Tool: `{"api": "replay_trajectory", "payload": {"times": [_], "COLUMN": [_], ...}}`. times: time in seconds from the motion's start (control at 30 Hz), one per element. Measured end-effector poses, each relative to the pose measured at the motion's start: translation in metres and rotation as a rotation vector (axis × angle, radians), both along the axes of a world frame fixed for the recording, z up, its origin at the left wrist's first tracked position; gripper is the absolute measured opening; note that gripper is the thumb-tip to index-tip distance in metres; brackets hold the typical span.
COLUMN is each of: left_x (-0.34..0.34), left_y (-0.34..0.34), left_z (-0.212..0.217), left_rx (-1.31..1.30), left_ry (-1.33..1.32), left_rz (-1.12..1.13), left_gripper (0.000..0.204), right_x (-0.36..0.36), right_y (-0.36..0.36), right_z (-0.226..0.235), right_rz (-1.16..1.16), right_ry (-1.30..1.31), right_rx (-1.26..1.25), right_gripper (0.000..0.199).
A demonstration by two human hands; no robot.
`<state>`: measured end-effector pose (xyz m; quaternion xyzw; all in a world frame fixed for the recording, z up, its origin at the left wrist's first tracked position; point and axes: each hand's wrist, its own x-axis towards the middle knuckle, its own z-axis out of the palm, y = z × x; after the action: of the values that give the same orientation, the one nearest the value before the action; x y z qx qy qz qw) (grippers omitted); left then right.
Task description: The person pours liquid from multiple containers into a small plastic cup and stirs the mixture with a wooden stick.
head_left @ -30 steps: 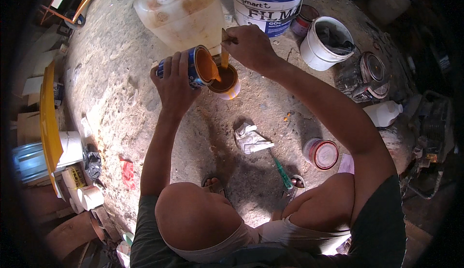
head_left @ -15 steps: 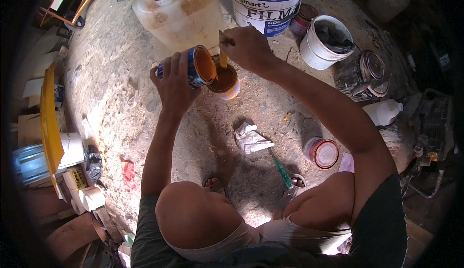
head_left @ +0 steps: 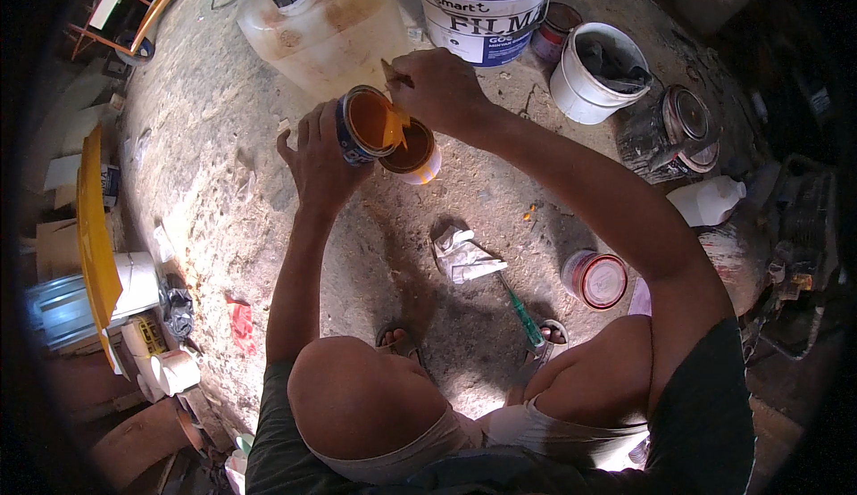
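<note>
My left hand (head_left: 317, 156) is wrapped round a blue paint can (head_left: 357, 149), tilted with its mouth toward the right. Orange paint coats the inside. My right hand (head_left: 439, 91) grips a thin flat stirring stick (head_left: 387, 68); its lower end is smeared orange at the tilted can's rim. Just below and right of that rim, a smaller paint can (head_left: 421, 172) stands upright on the floor, orange drips down its pale side. Part of its mouth is hidden by the tilted can.
A cloudy plastic jerrycan (head_left: 321, 35) and a big blue-and-white bucket (head_left: 486, 22) stand just beyond my hands. To the right are a white bucket (head_left: 589, 93) and a red-rimmed can (head_left: 596, 281). A crumpled paper (head_left: 469, 258) and a green-handled screwdriver (head_left: 525, 316) lie near my feet.
The blue can has turned so that more of its mouth faces me. My right hand has shifted slightly left, bringing the stick from the lower can to the tilted can's rim.
</note>
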<state>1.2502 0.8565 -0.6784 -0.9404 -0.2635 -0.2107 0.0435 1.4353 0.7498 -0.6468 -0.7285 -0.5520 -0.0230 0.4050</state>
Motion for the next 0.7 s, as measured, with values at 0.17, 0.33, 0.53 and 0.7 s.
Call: {"api": "replay_trajectory", "payload": {"times": [0.17, 0.33, 0.53, 0.7], "left_x": [-0.003, -0.006, -0.019, -0.039], "left_y": [0.000, 0.002, 0.013, 0.009], "left_z": [-0.012, -0.024, -0.031, -0.036], "left_rx": [-0.060, -0.164, -0.564, -0.729], "left_ry": [-0.050, -0.150, -0.343, -0.651], "left_rz": [0.064, 0.116, 0.117, -0.008], "left_gripper": [0.093, 0.095, 0.097, 0.094], "right_x": [-0.015, -0.033, -0.044, -0.036], "right_y": [-0.006, -0.014, -0.022, -0.021], "right_z": [0.001, 0.001, -0.016, -0.027], "right_rz": [0.044, 0.135, 0.274, 0.158], "right_ry": [-0.088, -0.163, -0.170, -0.140], "right_rx": [-0.058, -0.067, -0.018, -0.158], "right_gripper": [0.015, 0.014, 0.011, 0.015]}}
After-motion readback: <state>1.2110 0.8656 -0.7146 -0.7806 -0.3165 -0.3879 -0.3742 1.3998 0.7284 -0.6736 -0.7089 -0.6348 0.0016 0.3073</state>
